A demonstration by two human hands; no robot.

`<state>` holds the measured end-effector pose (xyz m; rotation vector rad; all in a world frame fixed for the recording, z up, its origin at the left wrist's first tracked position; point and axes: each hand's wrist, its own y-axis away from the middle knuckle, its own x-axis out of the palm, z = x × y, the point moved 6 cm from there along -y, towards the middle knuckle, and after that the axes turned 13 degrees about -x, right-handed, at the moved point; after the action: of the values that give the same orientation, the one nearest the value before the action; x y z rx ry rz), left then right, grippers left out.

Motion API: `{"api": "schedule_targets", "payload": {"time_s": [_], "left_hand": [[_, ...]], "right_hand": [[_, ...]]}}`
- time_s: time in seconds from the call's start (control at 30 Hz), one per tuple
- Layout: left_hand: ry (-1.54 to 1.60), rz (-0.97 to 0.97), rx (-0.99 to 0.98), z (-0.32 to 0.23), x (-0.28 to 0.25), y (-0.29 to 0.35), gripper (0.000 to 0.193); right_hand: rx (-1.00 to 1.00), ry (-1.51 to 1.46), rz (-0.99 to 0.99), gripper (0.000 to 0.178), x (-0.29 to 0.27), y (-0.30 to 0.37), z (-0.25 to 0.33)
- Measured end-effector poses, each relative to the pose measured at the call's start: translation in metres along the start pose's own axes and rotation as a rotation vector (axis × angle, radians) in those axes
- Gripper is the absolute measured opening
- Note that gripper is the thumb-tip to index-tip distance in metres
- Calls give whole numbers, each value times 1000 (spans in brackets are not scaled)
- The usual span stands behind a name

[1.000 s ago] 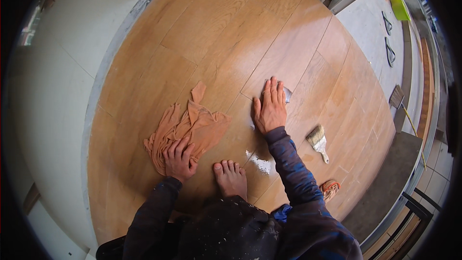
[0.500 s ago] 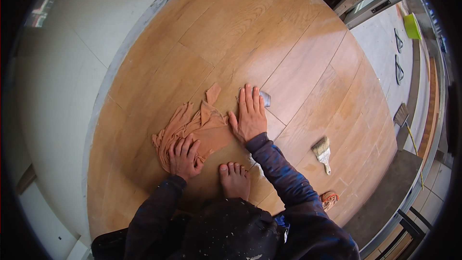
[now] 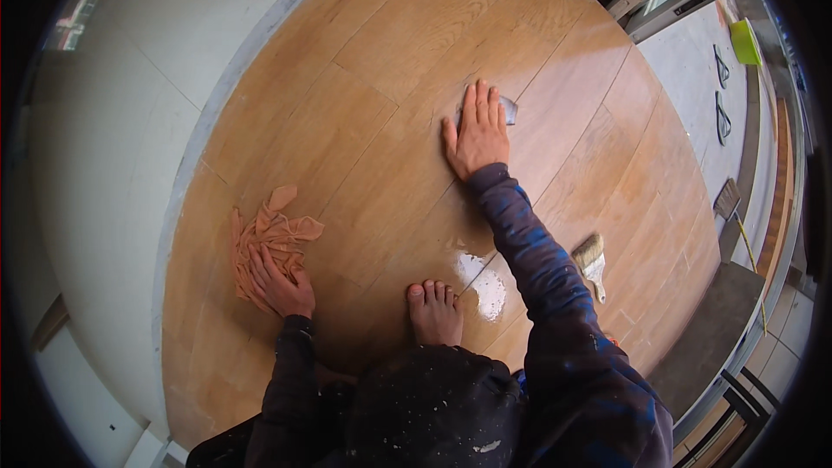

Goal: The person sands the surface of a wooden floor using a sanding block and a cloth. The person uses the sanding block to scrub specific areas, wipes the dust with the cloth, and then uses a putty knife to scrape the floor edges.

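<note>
My left hand (image 3: 283,281) rests on a crumpled orange-brown cloth (image 3: 276,230) on the wood-look floor, its fingers gripping the folds. Farther out, my right hand (image 3: 479,132) lies flat with the fingers stretched and the thumb apart. Under its fingers is a thin, flat grey piece (image 3: 509,111), mostly covered, so I cannot tell its kind. My bare foot (image 3: 436,314) stands on the floor between the two arms.
A wide paintbrush (image 3: 591,266) lies right of my right forearm. Shiny light (image 3: 483,286) reflects off the floor near my foot. Along the right are a dark step (image 3: 706,329), a broom (image 3: 728,199), sandals (image 3: 723,119) and a green container (image 3: 744,42). A pale wall (image 3: 104,165) bounds the left.
My left hand has drawn the cloth left and bunched it smaller. My right hand has slid farther away and slightly right, the grey piece moving with it.
</note>
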<state>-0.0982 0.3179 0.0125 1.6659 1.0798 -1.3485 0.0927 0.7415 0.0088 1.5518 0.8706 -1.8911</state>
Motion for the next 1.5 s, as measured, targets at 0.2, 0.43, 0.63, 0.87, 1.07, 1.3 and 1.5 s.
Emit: {"api": "schedule_targets", "payload": {"time_s": [0.2, 0.43, 0.63, 0.87, 1.07, 1.3, 1.5], "left_hand": [[0, -84, -106, 20, -8, -11, 85], [30, -58, -76, 3, -3, -7, 84], [111, -54, -106, 12, -13, -9, 81], [-35, 20, 49, -3, -10, -24, 79], [-22, 53, -27, 18, -18, -23, 79], [-22, -62, -201, 36, -15, -24, 75], [-15, -25, -212, 47, -27, -3, 79]], "right_hand": [[-188, -167, 153, 88, 13, 46, 110], [45, 79, -92, 80, 18, -70, -1], [-660, -368, 320, 83, 4, 117, 222], [-323, -56, 32, 80, 22, -27, 127], [-827, -322, 316, 81, 28, 57, 231], [-397, 17, -26, 76, 38, -99, 132], [-895, -260, 238, 80, 30, -18, 227]]}}
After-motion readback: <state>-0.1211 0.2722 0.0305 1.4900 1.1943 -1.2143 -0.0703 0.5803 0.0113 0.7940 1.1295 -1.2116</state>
